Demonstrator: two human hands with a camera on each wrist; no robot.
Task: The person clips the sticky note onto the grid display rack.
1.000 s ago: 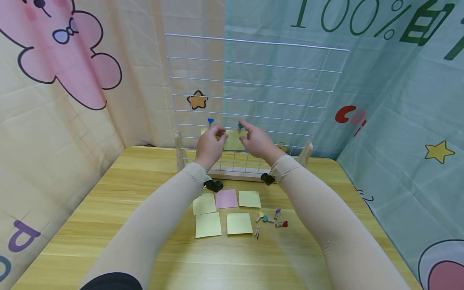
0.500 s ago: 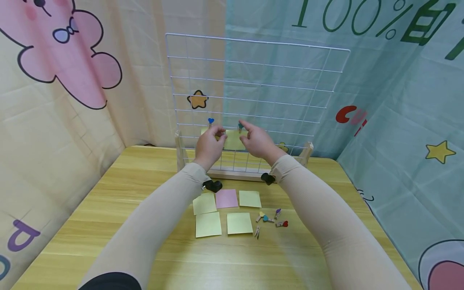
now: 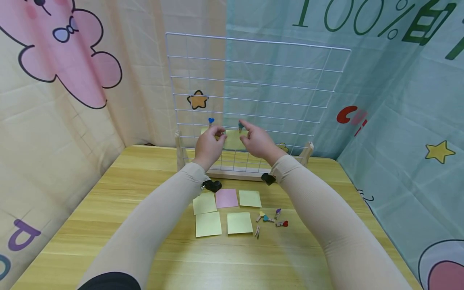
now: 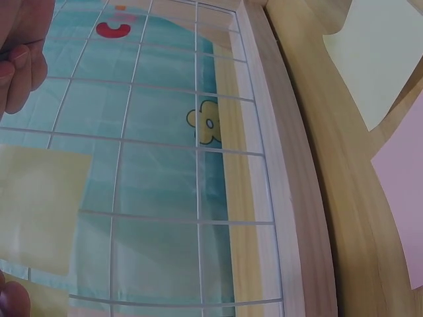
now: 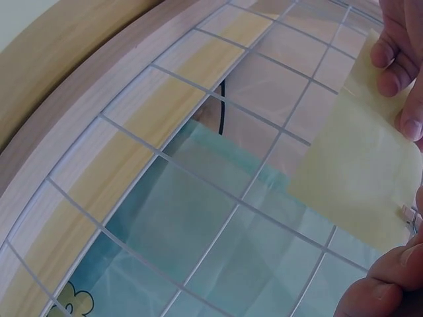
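In the head view a pale yellow sticky note hangs on the white wire grid. My left hand pinches its left edge between thumb and fingers. At the note's top right, my right hand holds a small teal-topped clothespin, index finger at its top; the fingers partly hide it. A blue heart clothespin stands above another yellow note, mostly hidden by my left hand. The right wrist view shows the held note and the clothespin's wooden end.
On the table lie several yellow sticky notes and one pink note. Several loose clothespins lie to their right. A wooden base supports the grid. Printed curtains hang behind and at the sides.
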